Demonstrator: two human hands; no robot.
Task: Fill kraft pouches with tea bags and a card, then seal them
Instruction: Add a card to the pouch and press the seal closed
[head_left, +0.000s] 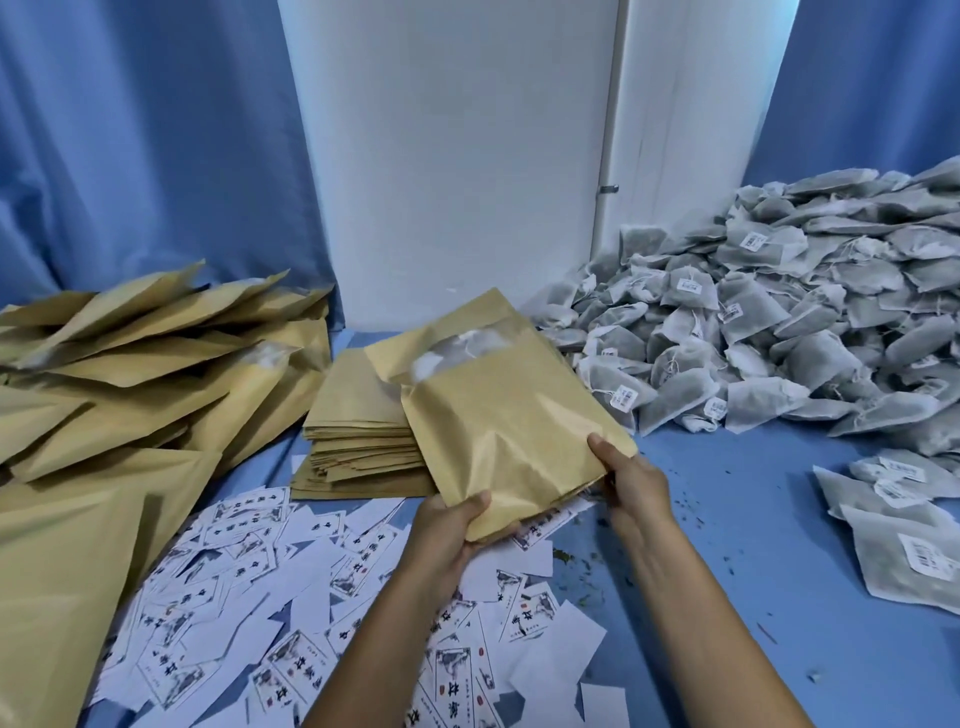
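Our packing table: one pouch in hand.

We grip a kraft pouch (498, 415) at its near corners, left hand (452, 535) and right hand (631, 483), tea bags showing in its open mouth. Behind it we keep a stack of flat pouches (358, 441); at left, filled pouches (130, 364); below, scattered cards (260, 597); at right, a heap of tea bags (779, 312) on blue cloth (727, 545).

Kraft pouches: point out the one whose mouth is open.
The kraft pouch gripped by both hands, left hand and right hand; its mouth gapes, showing white inside.
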